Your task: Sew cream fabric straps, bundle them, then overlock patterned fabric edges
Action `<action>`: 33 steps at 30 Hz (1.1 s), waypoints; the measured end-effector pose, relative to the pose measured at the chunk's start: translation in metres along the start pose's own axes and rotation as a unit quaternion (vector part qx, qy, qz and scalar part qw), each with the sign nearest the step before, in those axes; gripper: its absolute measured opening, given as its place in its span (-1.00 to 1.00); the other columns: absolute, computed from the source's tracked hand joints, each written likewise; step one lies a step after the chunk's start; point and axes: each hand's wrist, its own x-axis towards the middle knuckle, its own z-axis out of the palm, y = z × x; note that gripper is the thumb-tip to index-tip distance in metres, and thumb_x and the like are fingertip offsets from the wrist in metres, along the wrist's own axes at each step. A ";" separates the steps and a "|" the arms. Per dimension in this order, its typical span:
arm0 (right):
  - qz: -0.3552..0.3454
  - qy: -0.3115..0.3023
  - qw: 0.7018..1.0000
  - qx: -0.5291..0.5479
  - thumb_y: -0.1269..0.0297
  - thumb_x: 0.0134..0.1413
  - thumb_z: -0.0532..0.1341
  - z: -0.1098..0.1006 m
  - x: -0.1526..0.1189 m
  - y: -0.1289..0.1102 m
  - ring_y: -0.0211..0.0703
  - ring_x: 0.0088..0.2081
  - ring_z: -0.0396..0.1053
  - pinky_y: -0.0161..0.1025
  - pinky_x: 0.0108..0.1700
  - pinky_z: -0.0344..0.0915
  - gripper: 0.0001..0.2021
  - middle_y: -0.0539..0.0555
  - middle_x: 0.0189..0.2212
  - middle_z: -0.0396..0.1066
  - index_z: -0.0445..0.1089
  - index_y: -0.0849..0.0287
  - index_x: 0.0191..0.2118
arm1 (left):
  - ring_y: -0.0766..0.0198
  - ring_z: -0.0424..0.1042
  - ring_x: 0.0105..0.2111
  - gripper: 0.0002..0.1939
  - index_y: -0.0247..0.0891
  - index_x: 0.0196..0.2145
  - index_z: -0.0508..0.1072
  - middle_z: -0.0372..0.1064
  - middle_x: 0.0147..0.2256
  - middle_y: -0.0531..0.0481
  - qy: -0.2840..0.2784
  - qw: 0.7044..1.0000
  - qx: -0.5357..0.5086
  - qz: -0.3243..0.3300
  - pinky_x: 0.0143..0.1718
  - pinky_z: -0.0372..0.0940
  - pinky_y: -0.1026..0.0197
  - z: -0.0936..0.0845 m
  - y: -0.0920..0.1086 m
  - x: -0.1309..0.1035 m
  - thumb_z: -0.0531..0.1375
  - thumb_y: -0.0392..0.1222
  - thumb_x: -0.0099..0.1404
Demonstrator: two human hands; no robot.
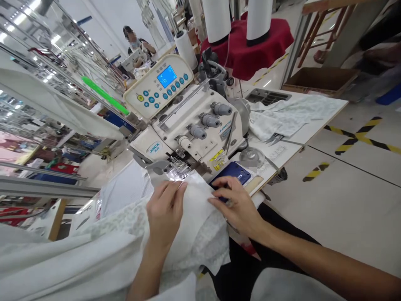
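A white sewing machine (194,129) with a blue-lit display panel (159,85) stands on the table. Pale patterned fabric (194,221) runs from beneath its needle area down over my lap and off to the left. My left hand (167,205) pinches the fabric's edge just in front of the presser foot. At the fabric's right edge is my right hand (233,200), its thumb and fingers curved around the edge with the fingertips close together; fabric shows at the thumb tip. The needle itself cannot be made out.
More fabric (282,115) lies on the table's right side beside dark scissors (275,139) and a clear round dish (252,156). Large white thread cones (258,19) stand behind on red cloth (266,48). A cardboard box (319,81) is on the floor. Another person (134,39) sits farther back.
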 end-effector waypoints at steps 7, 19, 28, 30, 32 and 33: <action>0.084 -0.085 0.991 0.058 0.27 0.13 0.30 0.009 -0.025 -0.010 -0.16 -0.33 0.34 -0.22 -0.28 0.27 -0.78 0.04 -0.42 0.35 0.36 0.16 -0.51 | 0.34 0.29 -0.51 -0.81 -0.20 -0.48 0.42 0.36 -0.51 0.10 -0.091 0.967 -0.086 -0.222 -0.48 0.19 0.29 -0.011 -0.002 -0.012 0.23 -0.10 0.24; 0.267 -0.138 0.945 0.128 0.24 0.04 0.33 0.027 -0.026 -0.014 -0.28 -0.48 0.24 -0.34 -0.45 0.17 -0.81 -0.06 -0.53 0.29 0.30 0.15 -0.43 | 0.22 0.35 -0.37 -0.89 -0.22 -0.36 0.42 0.38 -0.38 -0.02 -0.042 0.992 0.084 -0.084 -0.31 0.27 0.17 -0.008 -0.011 -0.017 0.17 -0.17 0.31; 0.181 -0.100 0.973 0.107 0.21 0.18 0.20 0.011 -0.020 -0.016 -0.26 -0.47 0.14 -0.30 -0.43 0.09 -0.62 -0.05 -0.57 0.12 0.12 0.16 -0.59 | -0.05 0.30 0.10 -0.49 -0.38 0.19 0.21 0.33 0.07 -0.34 -0.006 0.982 0.178 0.062 0.06 0.28 -0.09 0.029 0.022 -0.047 0.01 -0.53 0.29; 0.167 -0.094 0.975 0.111 0.21 0.19 0.20 0.008 -0.016 -0.017 -0.25 -0.46 0.15 -0.30 -0.41 0.10 -0.64 -0.05 -0.56 0.13 0.16 0.16 -0.58 | -0.07 0.30 0.09 -0.54 -0.42 0.15 0.23 0.35 0.05 -0.36 -0.002 0.985 0.164 0.052 0.05 0.29 -0.11 0.032 0.022 -0.045 0.04 -0.52 0.30; 0.161 -0.087 0.976 0.114 0.21 0.19 0.20 0.007 -0.014 -0.018 -0.25 -0.44 0.17 -0.30 -0.40 0.12 -0.66 -0.04 -0.54 0.15 0.21 0.17 -0.57 | -0.06 0.31 0.08 -0.61 -0.47 0.08 0.28 0.38 0.01 -0.38 0.002 0.986 0.159 0.052 0.05 0.31 -0.10 0.032 0.021 -0.042 0.06 -0.52 0.30; 0.159 -0.086 0.977 0.115 0.21 0.20 0.20 0.006 -0.014 -0.019 -0.25 -0.43 0.18 -0.31 -0.39 0.13 -0.68 -0.03 -0.52 0.17 0.24 0.17 -0.55 | -0.06 0.32 0.08 -0.64 -0.49 0.05 0.30 0.39 0.00 -0.38 0.008 0.986 0.157 0.055 0.05 0.32 -0.08 0.032 0.020 -0.040 0.07 -0.52 0.29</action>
